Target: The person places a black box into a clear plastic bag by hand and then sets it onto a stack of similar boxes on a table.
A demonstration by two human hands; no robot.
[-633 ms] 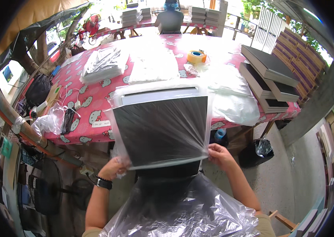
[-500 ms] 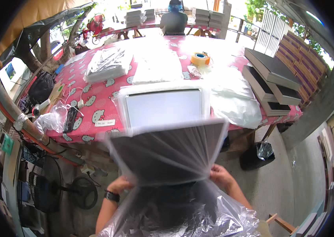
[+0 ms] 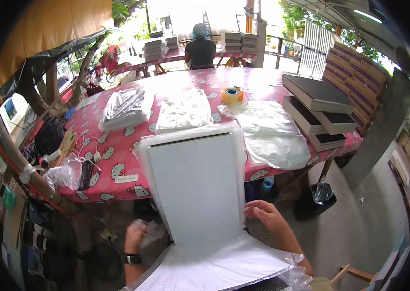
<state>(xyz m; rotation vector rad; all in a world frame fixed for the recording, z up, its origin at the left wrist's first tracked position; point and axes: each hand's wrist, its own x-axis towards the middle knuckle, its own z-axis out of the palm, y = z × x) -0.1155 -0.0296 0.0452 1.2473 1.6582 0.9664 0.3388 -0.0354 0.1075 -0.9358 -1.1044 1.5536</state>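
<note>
A flat white panel (image 3: 193, 169) with a dark line along its far edge lies in a clear plastic sleeve (image 3: 143, 153), reaching from the tabletop down toward my lap. Crinkled, whitish plastic film (image 3: 214, 264) spreads across my lap at its near end. My left hand (image 3: 134, 236) is to the left of the panel, apart from it, closed around a wisp of clear plastic (image 3: 154, 232); motion blurs it slightly. Beside the sleeve's right edge is my right hand (image 3: 265, 216), fingers loosely bent and apart. Whether its fingertips touch the sleeve is unclear.
The table (image 3: 132, 191) has a pink patterned cloth. Plastic-wrapped stacks (image 3: 127, 109), clear sleeves (image 3: 275, 136), a tape roll (image 3: 232, 95) and dark-topped thick boards (image 3: 319, 94) lie on it. A black bin (image 3: 314, 201) stands right. Another person (image 3: 200, 51) sits beyond.
The dark, plastic-covered flat piece between my hands no longer stands up; a white surface shows instead. My left hand has moved down and away from it. The view has tilted upward.
</note>
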